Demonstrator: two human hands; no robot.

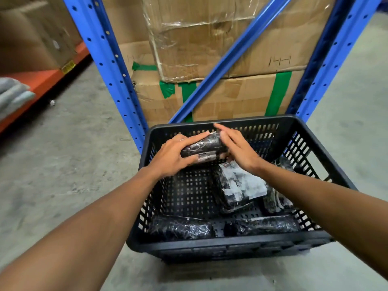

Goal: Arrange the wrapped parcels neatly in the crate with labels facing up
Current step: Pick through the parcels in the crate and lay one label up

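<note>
A black perforated plastic crate (319, 152) stands on the concrete floor below me. Above its far left part, my left hand (174, 156) and my right hand (237, 148) hold one black film-wrapped parcel (204, 147) between them, a small white label showing on its near side. On the crate floor lies a parcel with a large white label facing up (241, 183). A dark parcel (275, 198) leans at the right wall. Two more black parcels lie along the near wall, one at the left (180, 227) and one at the right (266, 224).
Blue steel rack uprights (109, 66) and a diagonal brace rise right behind the crate, with taped cardboard boxes (210, 49) stacked inside. An orange shelf beam (42, 82) runs along the left. A grey blurred object (12, 95) juts in at the left edge.
</note>
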